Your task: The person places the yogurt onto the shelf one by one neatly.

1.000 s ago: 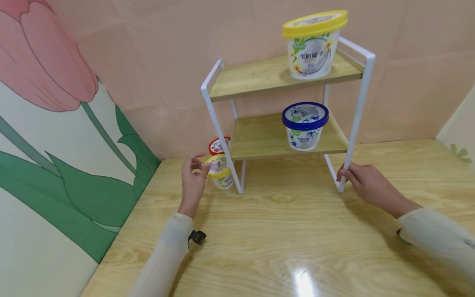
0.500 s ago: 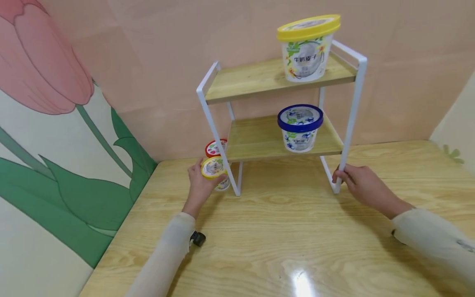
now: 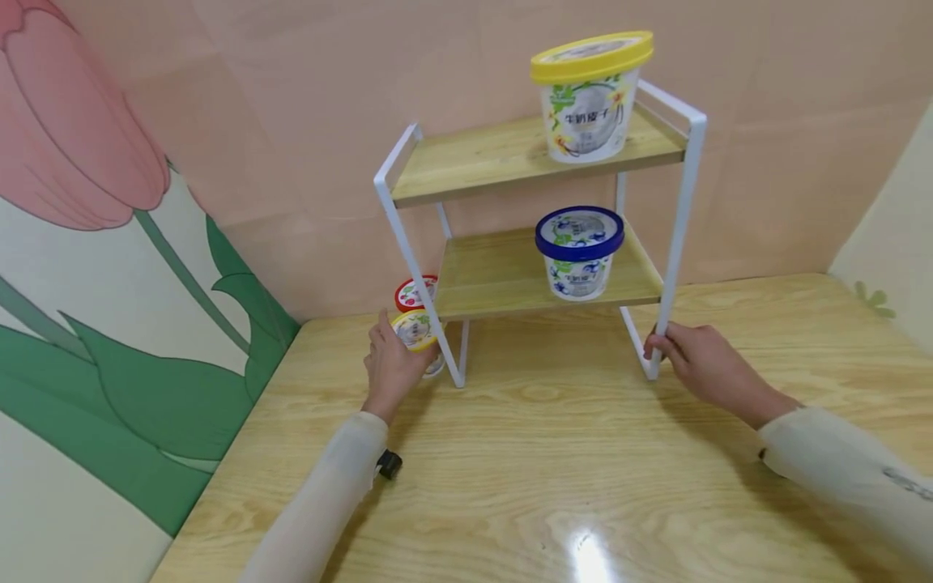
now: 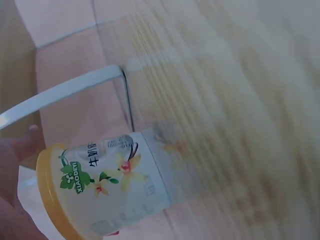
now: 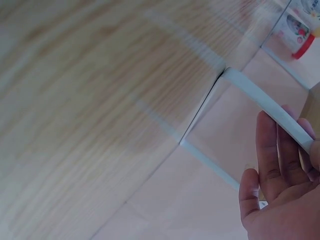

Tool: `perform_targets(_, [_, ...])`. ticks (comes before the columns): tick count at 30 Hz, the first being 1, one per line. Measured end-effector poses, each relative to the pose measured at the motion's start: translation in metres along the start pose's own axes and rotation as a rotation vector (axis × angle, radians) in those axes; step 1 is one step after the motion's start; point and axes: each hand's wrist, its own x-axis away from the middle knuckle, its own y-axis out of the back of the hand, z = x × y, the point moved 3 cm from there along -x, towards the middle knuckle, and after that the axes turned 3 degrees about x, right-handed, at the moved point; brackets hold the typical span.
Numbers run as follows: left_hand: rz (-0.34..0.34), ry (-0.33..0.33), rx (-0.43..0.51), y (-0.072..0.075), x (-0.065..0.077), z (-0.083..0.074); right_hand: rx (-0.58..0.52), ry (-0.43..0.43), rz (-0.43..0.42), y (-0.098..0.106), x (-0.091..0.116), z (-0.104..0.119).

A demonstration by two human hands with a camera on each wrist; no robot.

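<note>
In the head view a two-tier shelf rack with wooden boards and white metal legs stands at the back of the table. My left hand grips a paper tub with a yellow lid just outside the left leg, thumb on the near side. The left wrist view shows this tub upright on the table, flowers printed on its side, my fingers at the lid. Behind it a red-lidded tub is mostly hidden. My right hand holds the rack's right front leg low down, between thumb and fingers.
On the top board stands a large yellow-lidded tub, near the right end. A smaller blue-lidded tub sits on the lower board. A pink-covered wall rises right behind the rack, and a tulip-painted wall borders the table's left.
My left hand has come in from beside the small yellow-lidded tub and closed round its lid. The right hand keeps its hold on the leg. The whole head view has shifted slightly.
</note>
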Motion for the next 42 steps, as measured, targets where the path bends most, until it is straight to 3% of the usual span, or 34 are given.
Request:
perform_targets(7, [-0.045, -0.111, -0.120, 0.002, 0.000, -0.003, 0.010, -0.006, 0.001, 0.001, 0.000, 0.001])
perform_targets(18, [-0.013, -0.144, -0.162, 0.005, 0.008, 0.001, 0.018, -0.046, 0.045, 0.002, 0.000, 0.000])
perform_targets(31, [0.051, -0.167, -0.213, 0.018, 0.036, 0.007, 0.017, -0.030, 0.024, -0.001, 0.003, 0.001])
perform_targets(38, [0.034, -0.207, -0.196, 0.029, 0.054, 0.007, 0.014, -0.038, 0.028, 0.001, 0.001, 0.001])
perform_targets(42, [0.056, -0.228, -0.205, 0.031, 0.063, 0.007, 0.013, -0.049, 0.040, 0.002, 0.001, 0.003])
